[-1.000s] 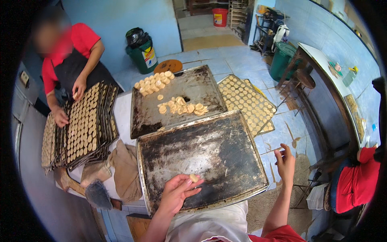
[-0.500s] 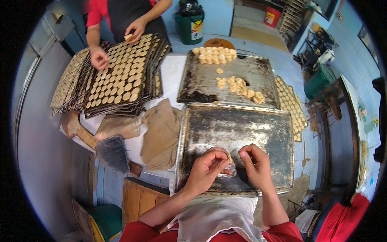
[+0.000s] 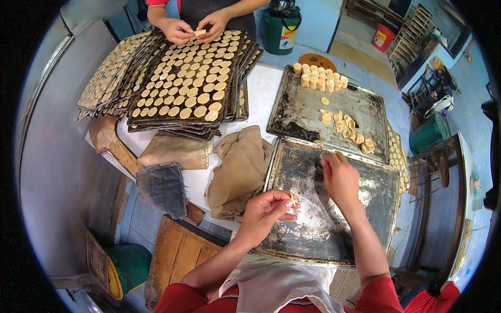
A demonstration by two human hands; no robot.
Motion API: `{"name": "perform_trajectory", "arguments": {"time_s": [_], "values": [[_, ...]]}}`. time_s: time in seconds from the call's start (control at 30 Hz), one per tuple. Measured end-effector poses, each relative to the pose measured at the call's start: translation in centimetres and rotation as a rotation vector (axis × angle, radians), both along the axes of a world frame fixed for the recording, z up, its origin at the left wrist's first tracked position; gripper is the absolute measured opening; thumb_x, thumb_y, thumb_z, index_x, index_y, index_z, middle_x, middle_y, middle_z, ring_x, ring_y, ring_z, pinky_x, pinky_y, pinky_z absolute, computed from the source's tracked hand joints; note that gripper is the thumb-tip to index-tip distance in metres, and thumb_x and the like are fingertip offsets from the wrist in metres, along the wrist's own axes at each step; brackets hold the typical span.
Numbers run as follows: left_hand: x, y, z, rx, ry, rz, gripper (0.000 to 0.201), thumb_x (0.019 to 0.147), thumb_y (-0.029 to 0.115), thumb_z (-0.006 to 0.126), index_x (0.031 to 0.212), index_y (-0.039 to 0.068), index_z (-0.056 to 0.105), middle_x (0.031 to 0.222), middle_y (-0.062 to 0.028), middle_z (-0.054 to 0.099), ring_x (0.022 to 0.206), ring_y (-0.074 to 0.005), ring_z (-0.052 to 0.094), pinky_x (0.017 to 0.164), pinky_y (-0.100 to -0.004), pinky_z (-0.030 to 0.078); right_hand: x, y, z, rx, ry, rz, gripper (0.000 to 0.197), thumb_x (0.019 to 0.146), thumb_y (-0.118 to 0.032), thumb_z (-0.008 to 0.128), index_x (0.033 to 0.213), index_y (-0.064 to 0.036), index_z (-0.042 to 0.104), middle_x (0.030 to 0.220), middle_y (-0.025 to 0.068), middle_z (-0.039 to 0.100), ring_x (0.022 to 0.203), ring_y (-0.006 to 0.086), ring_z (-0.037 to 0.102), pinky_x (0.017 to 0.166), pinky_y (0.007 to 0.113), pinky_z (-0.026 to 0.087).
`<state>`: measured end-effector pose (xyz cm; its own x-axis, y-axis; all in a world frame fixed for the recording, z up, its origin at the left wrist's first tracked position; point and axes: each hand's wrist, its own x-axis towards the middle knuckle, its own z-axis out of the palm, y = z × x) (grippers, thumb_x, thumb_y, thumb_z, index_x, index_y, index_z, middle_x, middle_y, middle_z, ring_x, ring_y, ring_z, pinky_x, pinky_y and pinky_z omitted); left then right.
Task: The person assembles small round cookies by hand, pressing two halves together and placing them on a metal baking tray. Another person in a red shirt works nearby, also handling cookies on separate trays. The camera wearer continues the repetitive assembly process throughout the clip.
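Observation:
My left hand [image 3: 265, 215] hovers above the near dark baking tray [image 3: 313, 229], thumb and fingers pinching a small pale dough disc [image 3: 292, 200] seen almost edge-on. Farther up and to the right, over the same tray, is my right hand [image 3: 340, 178], its fingers curled in toward the thumb; whether anything is between them is hidden. Behind lies a second baking tray [image 3: 292, 112], partly overlapped by the near one. On it are rows of stacked dough rounds [image 3: 321, 78] and a loose, scattered line of dough discs [image 3: 347, 128].
Across the table a co-worker's hands [image 3: 195, 31] hold a dough piece over stacked trays covered with discs [image 3: 182, 83]. Brown cloths [image 3: 240, 167] and a dark quilted pad [image 3: 162, 190] lie left of my tray. A disc-filled tray [image 3: 399, 161] shows at right, below table level.
My right hand has moved away from my left, up the tray. The co-worker's hands have come together around a dough piece. The whole view has shifted and tilted.

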<state>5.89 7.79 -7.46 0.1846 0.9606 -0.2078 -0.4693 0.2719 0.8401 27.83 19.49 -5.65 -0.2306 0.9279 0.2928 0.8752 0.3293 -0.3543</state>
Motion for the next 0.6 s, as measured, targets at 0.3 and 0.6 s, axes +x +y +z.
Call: {"name": "perform_trajectory", "arguments": {"time_s": [0.3, 0.6], "values": [[-0.5, 1.2, -1.6, 0.104, 0.110, 0.183, 0.012, 0.108, 0.000, 0.066, 0.120, -0.001, 0.063, 0.108, -0.0106, 0.074, 0.101, -0.0199, 0.077, 0.086, -0.0343, 0.068, -5.4, 5.8, -3.4, -0.007, -0.006, 0.129, 0.025, 0.103, -0.024, 0.076, 0.099, -0.0002, 0.075, 0.089, 0.0184, 0.073, 0.076, 0.0304, 0.071, 0.071, 0.041, 0.054], [-0.3, 2.5, -1.1, 0.093, 0.163, 0.222, 0.011, 0.109, 0.000, 0.064, 0.120, 0.000, 0.062, 0.117, -0.0137, 0.074, 0.109, -0.0241, 0.078, 0.088, -0.0355, 0.068, -3.2, 2.9, -0.4, -0.579, 0.476, 0.459, 0.017, 0.103, -0.017, 0.077, 0.098, -0.0014, 0.073, 0.089, 0.0045, 0.074, 0.081, 0.0103, 0.063, 0.073, 0.033, 0.052]]}}
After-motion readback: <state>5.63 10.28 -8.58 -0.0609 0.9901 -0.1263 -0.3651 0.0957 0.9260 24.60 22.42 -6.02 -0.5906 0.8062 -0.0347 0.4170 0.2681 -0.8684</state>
